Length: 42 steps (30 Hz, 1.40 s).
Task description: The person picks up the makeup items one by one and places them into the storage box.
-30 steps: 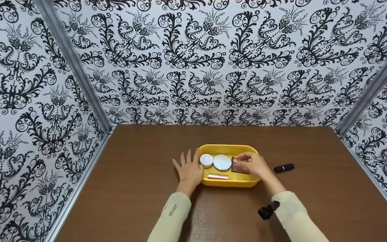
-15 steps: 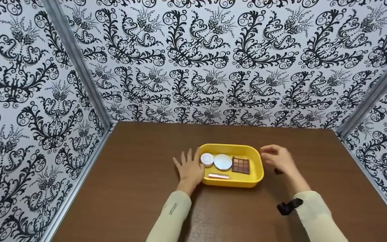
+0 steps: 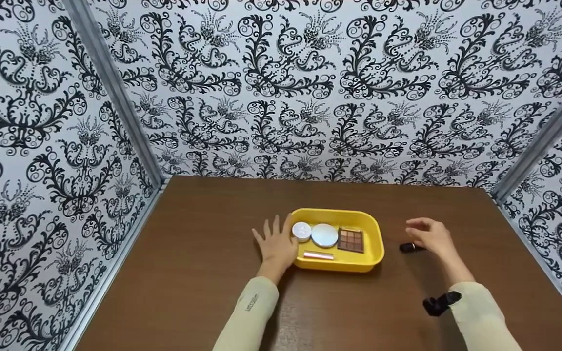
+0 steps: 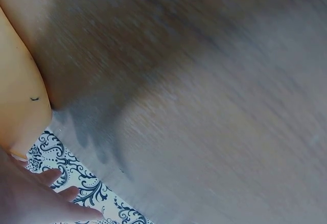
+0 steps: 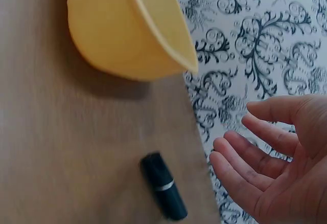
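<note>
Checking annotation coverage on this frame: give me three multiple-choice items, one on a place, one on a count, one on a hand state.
1. Where does the black lipstick lie?
A. inside the tray
B. on the table, right of the tray
C. left of the tray

2. How many items lie in the yellow tray?
A. two
B. four
C. six

3. What is the right hand doing?
A. hovering open beside the lipstick, holding nothing
B. gripping the palette
C. pressing flat on the tray rim

Key: 1 B, the lipstick lies on the brown table, apart from the tray's right wall. 2 B, a small white jar, a round compact, a brown palette and a pink tube. 3 A, the right wrist view shows loosely spread fingers with an empty palm near the lipstick.
</note>
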Each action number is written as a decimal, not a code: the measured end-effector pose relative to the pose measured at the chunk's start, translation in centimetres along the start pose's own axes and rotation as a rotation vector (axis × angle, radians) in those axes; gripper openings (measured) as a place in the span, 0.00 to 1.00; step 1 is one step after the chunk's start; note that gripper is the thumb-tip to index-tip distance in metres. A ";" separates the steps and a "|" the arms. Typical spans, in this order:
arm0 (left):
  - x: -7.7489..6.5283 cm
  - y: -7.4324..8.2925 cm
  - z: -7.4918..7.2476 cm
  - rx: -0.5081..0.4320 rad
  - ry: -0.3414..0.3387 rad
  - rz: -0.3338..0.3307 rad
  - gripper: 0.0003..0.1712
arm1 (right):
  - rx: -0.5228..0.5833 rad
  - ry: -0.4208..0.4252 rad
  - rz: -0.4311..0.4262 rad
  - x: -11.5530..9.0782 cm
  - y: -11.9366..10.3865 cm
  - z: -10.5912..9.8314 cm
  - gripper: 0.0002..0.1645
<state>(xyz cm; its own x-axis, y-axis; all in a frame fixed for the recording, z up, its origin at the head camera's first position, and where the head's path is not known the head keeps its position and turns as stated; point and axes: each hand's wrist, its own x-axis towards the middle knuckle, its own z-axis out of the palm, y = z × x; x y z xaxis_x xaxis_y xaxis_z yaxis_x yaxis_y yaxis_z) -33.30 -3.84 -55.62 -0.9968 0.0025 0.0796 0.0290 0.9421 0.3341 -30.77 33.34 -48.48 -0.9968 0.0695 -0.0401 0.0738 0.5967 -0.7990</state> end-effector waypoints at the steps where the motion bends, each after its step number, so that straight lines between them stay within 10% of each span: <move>1: 0.0 0.0 0.0 0.000 0.000 0.000 0.36 | 0.003 0.002 0.007 0.0 0.4 -0.2 0.25; 19: 0.2 -0.1 0.3 0.002 0.020 0.003 0.36 | -0.124 0.093 0.098 0.0 5.0 -0.9 0.31; 31: 0.0 0.1 0.4 0.009 0.003 -0.008 0.36 | -0.317 0.019 0.200 0.1 6.1 0.8 0.53; 42: 0.0 0.0 0.3 0.022 0.011 0.002 0.37 | -0.326 0.030 0.204 0.1 6.2 1.2 0.49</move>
<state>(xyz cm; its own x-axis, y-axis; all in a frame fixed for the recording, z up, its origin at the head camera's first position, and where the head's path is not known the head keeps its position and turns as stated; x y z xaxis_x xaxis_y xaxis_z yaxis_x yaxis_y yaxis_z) -33.35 -3.74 -55.93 -0.9959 0.0011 0.0909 0.0296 0.9492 0.3134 -30.41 36.05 -54.13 -0.9596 0.2335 -0.1568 0.2813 0.7909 -0.5434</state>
